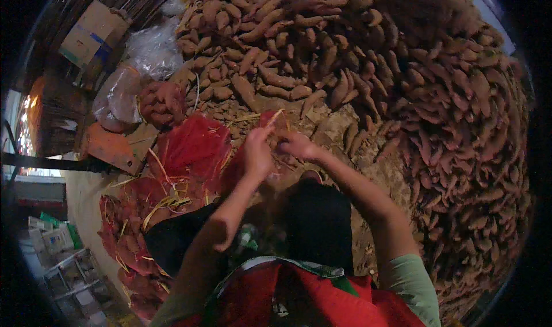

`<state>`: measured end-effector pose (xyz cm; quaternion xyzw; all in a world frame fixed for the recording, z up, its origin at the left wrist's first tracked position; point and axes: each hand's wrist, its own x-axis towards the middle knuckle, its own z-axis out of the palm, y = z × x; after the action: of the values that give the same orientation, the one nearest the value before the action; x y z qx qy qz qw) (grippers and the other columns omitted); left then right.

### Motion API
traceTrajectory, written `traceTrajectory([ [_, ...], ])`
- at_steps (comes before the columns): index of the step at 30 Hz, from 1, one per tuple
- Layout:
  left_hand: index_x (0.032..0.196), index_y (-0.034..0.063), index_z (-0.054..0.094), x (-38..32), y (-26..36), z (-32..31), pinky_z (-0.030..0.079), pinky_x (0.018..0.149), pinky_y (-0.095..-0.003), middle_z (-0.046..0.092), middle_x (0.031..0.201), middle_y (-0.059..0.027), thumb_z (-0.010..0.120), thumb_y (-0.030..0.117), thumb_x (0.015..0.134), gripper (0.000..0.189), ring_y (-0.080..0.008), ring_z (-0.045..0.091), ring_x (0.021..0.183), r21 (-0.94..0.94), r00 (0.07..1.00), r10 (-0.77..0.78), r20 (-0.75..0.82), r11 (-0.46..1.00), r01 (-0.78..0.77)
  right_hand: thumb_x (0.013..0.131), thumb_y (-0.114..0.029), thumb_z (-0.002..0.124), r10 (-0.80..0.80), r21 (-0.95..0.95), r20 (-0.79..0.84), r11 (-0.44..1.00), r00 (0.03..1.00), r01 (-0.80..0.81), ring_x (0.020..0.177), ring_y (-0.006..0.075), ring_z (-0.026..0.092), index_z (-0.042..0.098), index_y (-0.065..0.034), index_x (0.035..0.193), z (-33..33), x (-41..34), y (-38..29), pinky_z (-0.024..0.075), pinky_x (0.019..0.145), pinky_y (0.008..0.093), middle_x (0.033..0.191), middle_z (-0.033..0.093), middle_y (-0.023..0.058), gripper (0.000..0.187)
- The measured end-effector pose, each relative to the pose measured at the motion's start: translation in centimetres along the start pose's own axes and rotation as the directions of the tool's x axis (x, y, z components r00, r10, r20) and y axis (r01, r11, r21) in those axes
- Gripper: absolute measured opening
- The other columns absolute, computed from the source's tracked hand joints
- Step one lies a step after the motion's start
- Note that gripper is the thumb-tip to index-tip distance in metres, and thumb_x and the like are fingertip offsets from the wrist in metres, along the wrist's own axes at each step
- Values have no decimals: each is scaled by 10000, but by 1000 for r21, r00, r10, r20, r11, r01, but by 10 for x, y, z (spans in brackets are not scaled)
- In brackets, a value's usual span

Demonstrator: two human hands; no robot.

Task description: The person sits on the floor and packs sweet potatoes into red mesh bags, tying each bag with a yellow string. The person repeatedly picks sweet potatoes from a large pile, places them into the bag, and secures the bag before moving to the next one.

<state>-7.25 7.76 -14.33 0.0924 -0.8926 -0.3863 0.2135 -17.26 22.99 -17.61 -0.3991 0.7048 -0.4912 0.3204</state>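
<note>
My left hand (pixel 258 148) is raised in front of my knees, its fingers closed on the edge of a red mesh bag (pixel 272 119) with a yellowish drawstring. Close at its right, my right hand (pixel 297 146) has bent fingers near the same bag; whether it grips the mesh or string is too blurred to tell. Just left of my hands lies a heap of red mesh bags (pixel 194 148), with yellow straw-like ties (pixel 172 202) below it. Sweet potatoes (pixel 276 79) lie loose on the soil beyond my hands.
A large pile of sweet potatoes (pixel 465 124) curves round the far side and right. At left are filled red mesh bags (pixel 129 236), a clear plastic bag (pixel 118 98), an orange board (pixel 110 143), a cardboard box (pixel 92 33) and a metal rack (pixel 71 279).
</note>
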Motion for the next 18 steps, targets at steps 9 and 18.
traceTrajectory([
  [9, 959, 6, 693, -32, -63, 35, 462, 889, -356, 604, 1102, -171, 460, -76, 786, 302, -337, 580, 1003, 132, 867, -434, 247, 901, 414, 854, -201, 633, 306, 380, 298, 831, 904, -407, 852, 235, 670, 642, 9, 1012, -45, 0, 65, 531, 769, 370, 911, 681, 161, 264],
  [18, 1222, 17, 574, -52, -72, 43, 455, 941, -397, 553, 1244, -203, 469, -42, 843, 398, -356, 558, 1109, 2, 828, -440, 347, 883, 468, 788, -284, 681, 386, -328, -324, 810, 864, -485, 957, 432, 590, 525, 35, 1141, 30, 241, 158, 486, 818, 470, 1009, 612, 242, 501],
])
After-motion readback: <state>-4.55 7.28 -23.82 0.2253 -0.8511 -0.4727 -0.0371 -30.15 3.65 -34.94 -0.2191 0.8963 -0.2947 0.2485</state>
